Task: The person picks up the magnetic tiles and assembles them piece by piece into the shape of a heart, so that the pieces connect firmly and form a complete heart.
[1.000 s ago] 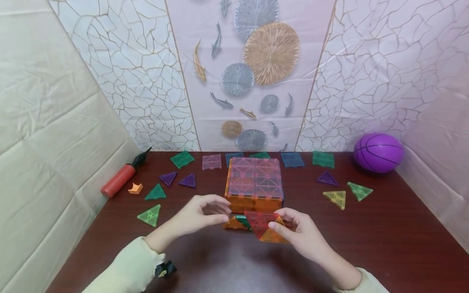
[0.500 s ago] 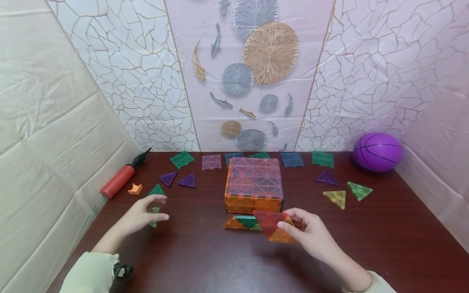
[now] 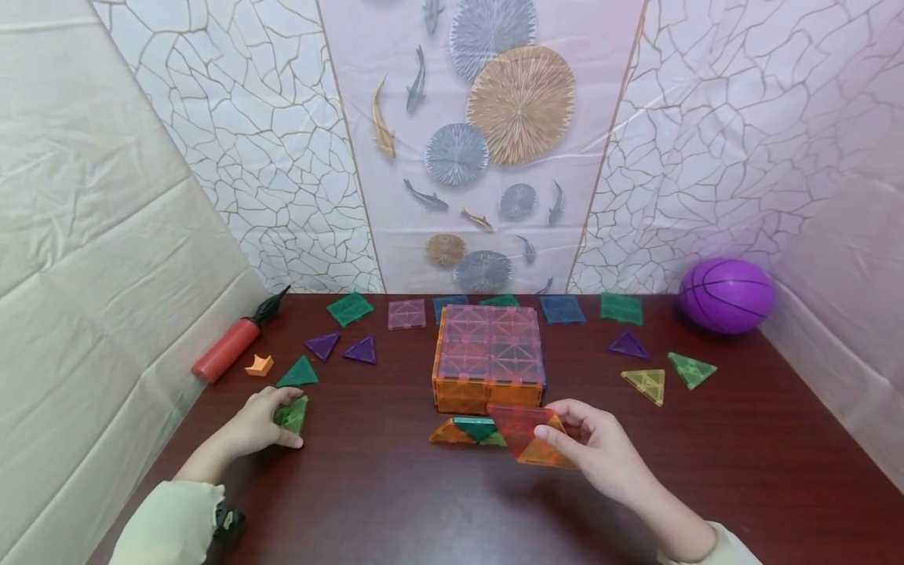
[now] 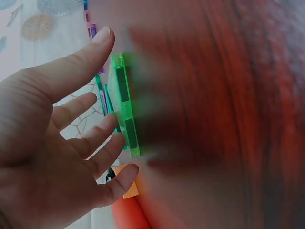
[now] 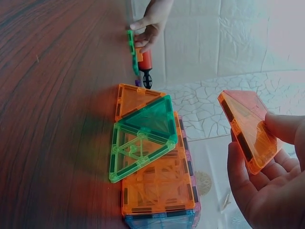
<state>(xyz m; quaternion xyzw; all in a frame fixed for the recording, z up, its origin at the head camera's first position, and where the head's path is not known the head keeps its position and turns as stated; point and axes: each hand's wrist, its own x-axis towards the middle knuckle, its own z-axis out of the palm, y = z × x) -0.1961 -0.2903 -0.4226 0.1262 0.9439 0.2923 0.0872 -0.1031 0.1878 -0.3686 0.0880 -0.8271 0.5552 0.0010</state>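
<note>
On the left, my left hand (image 3: 257,424) spreads its thumb and fingers around a light green triangular magnetic tile (image 4: 125,107) on the table, without a clear grip on it. My right hand (image 3: 596,447) pinches a red triangular tile (image 3: 512,424) joined to an orange triangular tile (image 5: 250,136), held just above the table. Close by, a joined row of an orange triangle (image 5: 136,100), a dark green triangle (image 5: 152,119) and a light green triangle (image 5: 136,151) stands before a box of magnetic tiles (image 3: 490,345) with orange sides and a pink top.
A dark green triangle (image 3: 300,372), purple triangles (image 3: 323,345), an orange crown-shaped piece (image 3: 259,365) and a red pump (image 3: 227,349) lie at left. Square tiles (image 3: 563,308) line the back. At right are a yellow triangle (image 3: 646,383), a green triangle (image 3: 690,369) and a purple ball (image 3: 727,296).
My left hand has left the row of tiles at the centre and travelled left, down to the light green triangle. My right hand, with the red and orange tiles, has shifted slightly right.
</note>
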